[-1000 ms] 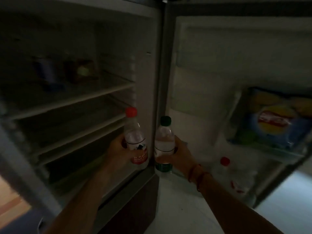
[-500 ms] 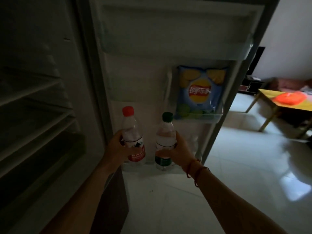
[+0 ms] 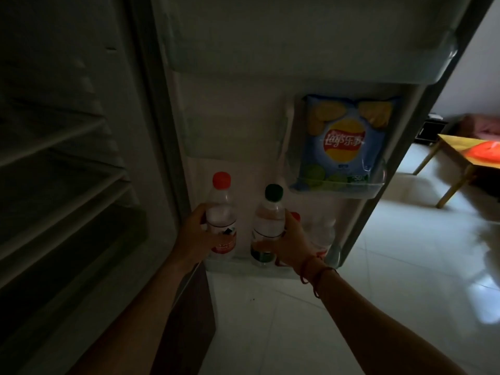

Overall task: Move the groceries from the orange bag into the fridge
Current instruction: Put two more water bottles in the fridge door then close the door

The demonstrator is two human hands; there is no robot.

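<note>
The left hand (image 3: 193, 234) curls round a red-capped bottle (image 3: 220, 212) and the right hand (image 3: 292, 239) round a green-capped bottle (image 3: 269, 220), both upright at the door's bottom shelf (image 3: 243, 268); whether they rest there is unclear. Another bottle (image 3: 322, 231) is half hidden behind the right hand. Far right, the orange bag (image 3: 484, 154) is cut off.

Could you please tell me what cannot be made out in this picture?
Head view:
rear red-capped clear plastic bottle, mostly hidden by the right hand;
flat orange bag, cut off by the right edge;
dark fridge shelves, too dim for contents.
</note>
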